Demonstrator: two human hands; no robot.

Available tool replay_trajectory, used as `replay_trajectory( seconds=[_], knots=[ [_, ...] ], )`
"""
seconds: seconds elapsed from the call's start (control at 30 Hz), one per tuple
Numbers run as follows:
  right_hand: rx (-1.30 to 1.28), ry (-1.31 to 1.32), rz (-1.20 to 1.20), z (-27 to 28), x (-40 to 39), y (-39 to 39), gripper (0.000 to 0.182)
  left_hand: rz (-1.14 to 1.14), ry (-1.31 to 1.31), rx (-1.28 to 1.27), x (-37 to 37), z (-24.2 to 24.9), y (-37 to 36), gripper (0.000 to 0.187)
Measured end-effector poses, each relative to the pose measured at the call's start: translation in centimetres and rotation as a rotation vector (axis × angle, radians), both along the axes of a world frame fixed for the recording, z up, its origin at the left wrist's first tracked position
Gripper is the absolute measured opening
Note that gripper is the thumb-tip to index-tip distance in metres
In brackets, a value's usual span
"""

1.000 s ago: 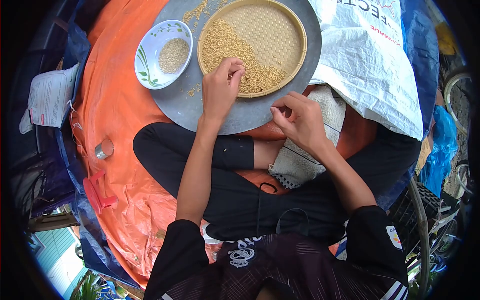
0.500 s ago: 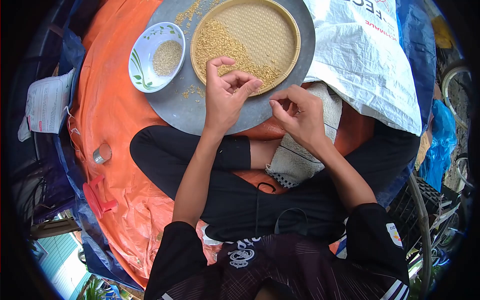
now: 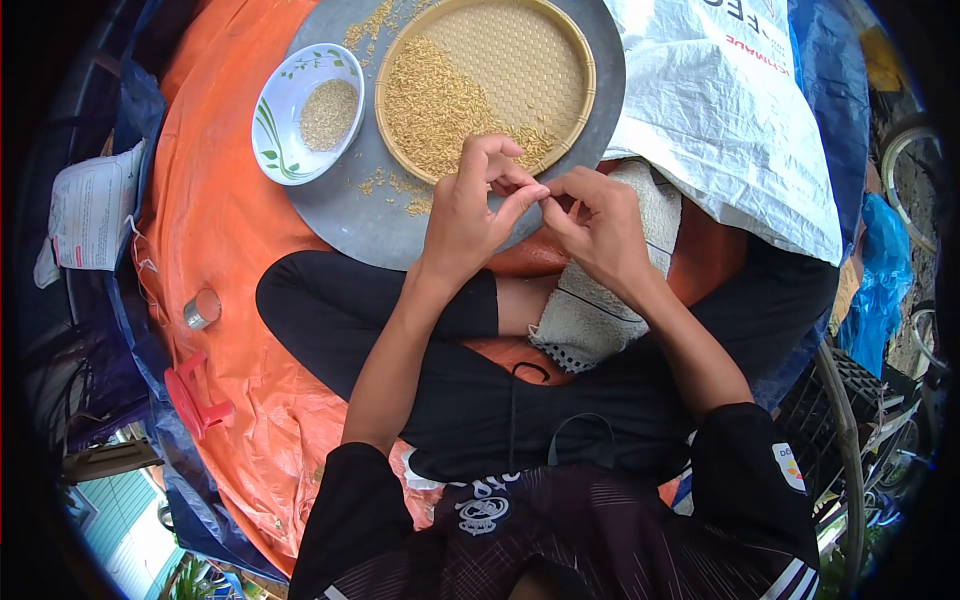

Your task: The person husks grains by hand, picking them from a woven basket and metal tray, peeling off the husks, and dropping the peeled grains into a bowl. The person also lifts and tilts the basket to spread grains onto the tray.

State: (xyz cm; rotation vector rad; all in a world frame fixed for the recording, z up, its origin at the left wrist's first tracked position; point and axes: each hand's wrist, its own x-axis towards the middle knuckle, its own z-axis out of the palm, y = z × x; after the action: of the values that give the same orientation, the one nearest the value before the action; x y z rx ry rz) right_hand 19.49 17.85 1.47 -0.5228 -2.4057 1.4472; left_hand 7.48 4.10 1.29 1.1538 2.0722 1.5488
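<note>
My left hand (image 3: 475, 207) and my right hand (image 3: 603, 222) meet at the fingertips, just in front of a round woven bamboo tray (image 3: 591, 95). Thumb and index finger are pinched together on both; whatever sits between them is too small to make out. Unhusked rice grains (image 3: 430, 105) cover the tray's left and lower part. Left of the tray, a white bowl with green leaf patterns (image 3: 277, 105) contains a small heap of pale husked grain (image 3: 329, 115). Tray and bowl rest on a round grey metal platter (image 3: 335, 215), where some loose grains are scattered.
A white printed sack (image 3: 725, 130) lies at the right, beside a folded grey cloth (image 3: 600, 305) near my legs. On the orange tarp (image 3: 270, 430) are a small tin can (image 3: 203, 309) and a red plastic object (image 3: 197, 395). My crossed legs frame the near side.
My left hand has moved right, so its fingertips now touch those of my right hand; before, a gap lay between them. The view has shifted slightly.
</note>
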Motion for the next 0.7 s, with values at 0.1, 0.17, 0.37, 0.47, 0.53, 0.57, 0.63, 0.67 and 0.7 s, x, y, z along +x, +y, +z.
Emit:
replay_trajectory(
  seconds=[0.1,0.17,0.37,0.47,0.53,0.57,0.63,0.67,0.7],
  knots=[
    [-0.031,-0.001,0.0,0.2,-0.1,0.2,0.014,-0.02,-0.026,-0.003,-0.3,0.4,-0.1,0.042],
    [-0.054,0.006,0.003,0.1,0.0,0.3,0.014,-0.044,-0.026,-0.003,-0.7,0.5,-0.4,0.041],
    [-0.131,0.004,0.048,0.2,0.1,0.3,0.009,-0.129,0.105,-0.026,-1.2,0.7,-1.0,0.043],
    [-0.093,0.017,0.085,0.1,0.2,0.3,0.009,-0.143,0.14,-0.051,-1.1,0.7,-1.0,0.042],
    [-0.083,0.015,0.116,0.1,0.1,0.4,0.012,-0.162,0.143,-0.071,-1.0,1.0,-1.0,0.04],
    [-0.078,0.013,0.131,0.0,0.1,0.5,0.013,-0.168,0.167,-0.072,-1.1,1.1,-1.0,0.04],
    [-0.063,0.01,0.156,0.2,0.1,0.5,0.013,-0.182,0.208,-0.079,-1.1,1.1,-1.0,0.04],
    [-0.053,0.01,0.169,0.3,0.1,0.5,0.013,-0.189,0.21,-0.084,-1.2,1.0,-1.0,0.041],
    [-0.054,-0.003,0.175,0.4,0.1,0.6,0.013,-0.196,0.213,-0.09,-1.2,1.0,-1.1,0.041]
  ],
)
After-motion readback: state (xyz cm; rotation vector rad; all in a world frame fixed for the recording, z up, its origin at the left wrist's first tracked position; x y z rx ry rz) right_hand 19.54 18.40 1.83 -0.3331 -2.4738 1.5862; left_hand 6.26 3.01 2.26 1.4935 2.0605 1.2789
